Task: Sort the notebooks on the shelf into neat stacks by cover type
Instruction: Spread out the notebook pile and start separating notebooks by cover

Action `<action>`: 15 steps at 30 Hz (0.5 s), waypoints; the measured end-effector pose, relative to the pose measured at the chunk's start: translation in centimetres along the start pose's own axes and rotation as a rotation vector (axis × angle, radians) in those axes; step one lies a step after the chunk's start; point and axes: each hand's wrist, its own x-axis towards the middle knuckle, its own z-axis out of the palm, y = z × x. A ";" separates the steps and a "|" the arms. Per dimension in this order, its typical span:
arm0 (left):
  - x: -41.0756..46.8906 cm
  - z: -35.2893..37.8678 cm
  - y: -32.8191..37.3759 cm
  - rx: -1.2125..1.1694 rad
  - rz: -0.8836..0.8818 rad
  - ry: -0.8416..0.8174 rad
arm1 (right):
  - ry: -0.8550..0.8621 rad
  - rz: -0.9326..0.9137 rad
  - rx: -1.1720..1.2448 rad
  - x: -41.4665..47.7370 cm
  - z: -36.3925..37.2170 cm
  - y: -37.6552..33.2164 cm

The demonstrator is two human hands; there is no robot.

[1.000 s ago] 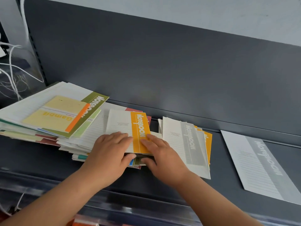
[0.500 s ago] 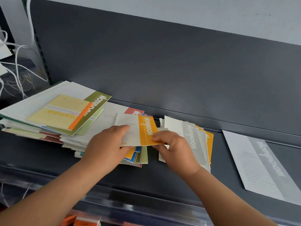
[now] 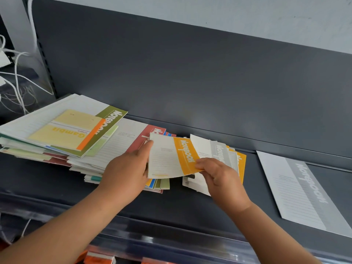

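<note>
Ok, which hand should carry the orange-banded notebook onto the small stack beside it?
Right, probably. The right hand pinches the orange-banded notebook at its orange edge, next to the small stack; the left hand holds the far edge.

The small notebook (image 3: pixel 167 157) is showing white with fine lines and an orange band, while the next notebook (image 3: pixel 219 149) is showing grey on white, as is the large notebook (image 3: pixel 304 193). The yellow pad (image 3: pixel 64 130) is carrying an orange strip; the shelf (image 3: pixel 190 206) is looking dark grey.
</note>
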 end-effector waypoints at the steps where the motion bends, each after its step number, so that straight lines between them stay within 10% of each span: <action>1: 0.0 -0.1 -0.1 -0.018 -0.007 0.006 | 0.035 0.015 -0.027 -0.2 -0.3 0.5; 5: -0.1 -0.2 -0.4 0.036 0.030 -0.006 | 0.086 0.141 -0.145 -1.8 -1.8 3.5; 15: 0.1 -0.3 -1.2 -0.093 -0.038 0.019 | -0.438 0.547 -0.282 -2.3 -4.1 3.6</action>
